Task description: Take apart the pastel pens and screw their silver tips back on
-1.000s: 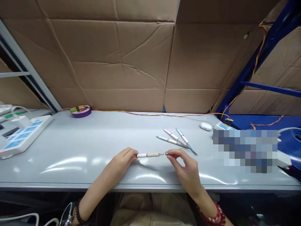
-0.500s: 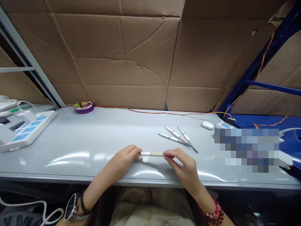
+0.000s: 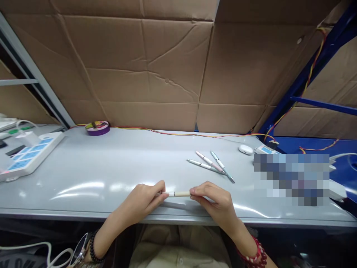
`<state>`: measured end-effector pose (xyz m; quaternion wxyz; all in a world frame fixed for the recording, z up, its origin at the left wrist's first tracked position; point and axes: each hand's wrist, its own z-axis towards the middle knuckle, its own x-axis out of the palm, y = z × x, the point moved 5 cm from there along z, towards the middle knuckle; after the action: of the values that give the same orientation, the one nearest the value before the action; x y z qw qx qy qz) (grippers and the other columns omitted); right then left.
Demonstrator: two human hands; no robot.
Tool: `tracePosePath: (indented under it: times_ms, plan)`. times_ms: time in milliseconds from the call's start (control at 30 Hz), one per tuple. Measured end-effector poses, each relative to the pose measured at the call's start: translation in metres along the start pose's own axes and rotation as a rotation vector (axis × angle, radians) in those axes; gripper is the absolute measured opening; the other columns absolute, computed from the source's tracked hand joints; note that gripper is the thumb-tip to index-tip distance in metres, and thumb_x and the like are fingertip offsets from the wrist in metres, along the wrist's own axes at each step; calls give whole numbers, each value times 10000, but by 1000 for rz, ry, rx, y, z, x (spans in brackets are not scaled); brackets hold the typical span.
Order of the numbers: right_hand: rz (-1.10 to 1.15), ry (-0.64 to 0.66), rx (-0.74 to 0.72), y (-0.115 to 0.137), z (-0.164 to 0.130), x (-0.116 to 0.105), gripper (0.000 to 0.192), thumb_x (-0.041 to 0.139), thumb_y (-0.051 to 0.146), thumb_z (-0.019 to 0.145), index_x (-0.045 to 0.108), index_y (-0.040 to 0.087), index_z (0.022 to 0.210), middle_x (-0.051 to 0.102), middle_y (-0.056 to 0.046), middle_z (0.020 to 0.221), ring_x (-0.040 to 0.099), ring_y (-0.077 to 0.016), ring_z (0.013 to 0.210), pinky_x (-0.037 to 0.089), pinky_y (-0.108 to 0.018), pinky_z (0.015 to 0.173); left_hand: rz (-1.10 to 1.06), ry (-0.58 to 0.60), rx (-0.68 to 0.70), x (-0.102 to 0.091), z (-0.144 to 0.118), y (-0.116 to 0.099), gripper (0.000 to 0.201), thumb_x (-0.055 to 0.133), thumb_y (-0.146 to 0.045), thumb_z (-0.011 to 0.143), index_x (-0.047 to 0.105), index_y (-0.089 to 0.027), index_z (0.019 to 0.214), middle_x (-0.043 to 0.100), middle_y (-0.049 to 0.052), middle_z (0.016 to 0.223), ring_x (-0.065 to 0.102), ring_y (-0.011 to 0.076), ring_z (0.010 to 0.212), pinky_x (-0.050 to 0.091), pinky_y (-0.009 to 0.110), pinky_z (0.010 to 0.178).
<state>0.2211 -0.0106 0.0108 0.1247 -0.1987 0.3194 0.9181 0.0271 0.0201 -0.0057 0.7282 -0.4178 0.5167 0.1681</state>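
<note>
In the head view, your left hand (image 3: 146, 198) has its thumb and index finger pressed together on the white end of a cream-and-white pen (image 3: 182, 194), the other fingers bent in behind. Your right hand (image 3: 216, 195) pinches the opposite, cream end between thumb and fingertips; whatever lies under those fingertips is hidden from you. The pen lies nearly level between your two hands, just above the bench (image 3: 111, 167) near its front edge, with a bare stretch of barrel showing between your grips. Your forearms come in from the lower corners and angle inward, with the backs of both hands mostly up. A black beaded bracelet (image 3: 93, 248) circles your left wrist, a red one (image 3: 258, 254) your right. Beyond your right hand, three pens (image 3: 208, 163) lie crossed on the bench.
</note>
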Motion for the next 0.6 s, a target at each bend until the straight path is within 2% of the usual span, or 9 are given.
tracePosePath:
  times_ms: [233, 467, 533, 600]
  plan:
    - [-81, -2, 24, -4, -4, -1, 44, 553, 234, 884, 585, 204, 885, 621, -23, 729, 552, -152, 643, 456, -264, 558, -13, 18, -28, 6, 1, -8, 298, 200, -323, 965, 351, -215, 732, 372, -50, 553, 392, 141, 479, 254, 242, 500]
    - [-243, 139, 21, -4, -2, 6, 407, 325, 330, 973, 521, 183, 648, 477, -7, 545, 410, -143, 533, 357, -267, 496, -31, 17, -17, 8, 3, -8, 295, 222, -315, 954, 361, -207, 716, 384, -46, 562, 387, 133, 483, 261, 244, 505]
    - [-241, 141, 34, -4, -2, 7, 350, 338, 365, 966, 571, 180, 782, 527, -18, 603, 459, -155, 570, 399, -279, 524, -47, 7, -15, 8, 3, -8, 305, 219, -312, 956, 366, -204, 711, 398, -42, 573, 391, 130, 495, 271, 241, 509]
    - [-193, 127, 59, -4, -2, 7, 260, 433, 387, 932, 551, 182, 1040, 607, -46, 763, 538, -171, 683, 469, -302, 615, -67, -10, -19, 7, 4, -7, 317, 215, -316, 961, 361, -203, 703, 408, -40, 583, 393, 126, 504, 279, 234, 508]
